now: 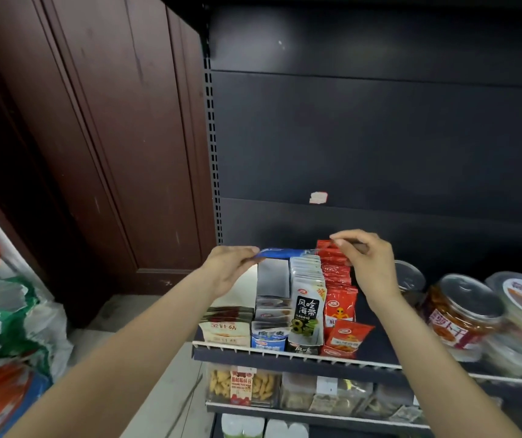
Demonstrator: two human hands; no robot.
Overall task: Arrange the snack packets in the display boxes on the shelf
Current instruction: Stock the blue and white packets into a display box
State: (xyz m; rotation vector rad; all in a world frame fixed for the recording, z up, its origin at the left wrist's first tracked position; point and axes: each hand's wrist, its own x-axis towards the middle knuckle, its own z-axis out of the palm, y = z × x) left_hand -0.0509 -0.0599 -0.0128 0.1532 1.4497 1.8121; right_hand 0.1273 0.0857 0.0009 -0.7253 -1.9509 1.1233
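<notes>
Four display boxes stand side by side on the black shelf (285, 355): a beige box (226, 330), a blue and white box (269, 338), a black and white seaweed box (306, 311) and a row of red packets (340, 298). My left hand (231, 270) pinches one end of a blue packet (281, 253), held flat above the back of the blue and white box. My right hand (370, 263) hovers over the back of the red row, thumb and fingers pinched near the packet's right end; the contact is unclear.
Clear plastic jars with lids (461, 311) fill the shelf to the right. A lower shelf holds clear tubs of snacks (243, 387). A brown wooden door (111, 137) stands to the left, with stuffed plastic bags (16, 327) on the floor beside it.
</notes>
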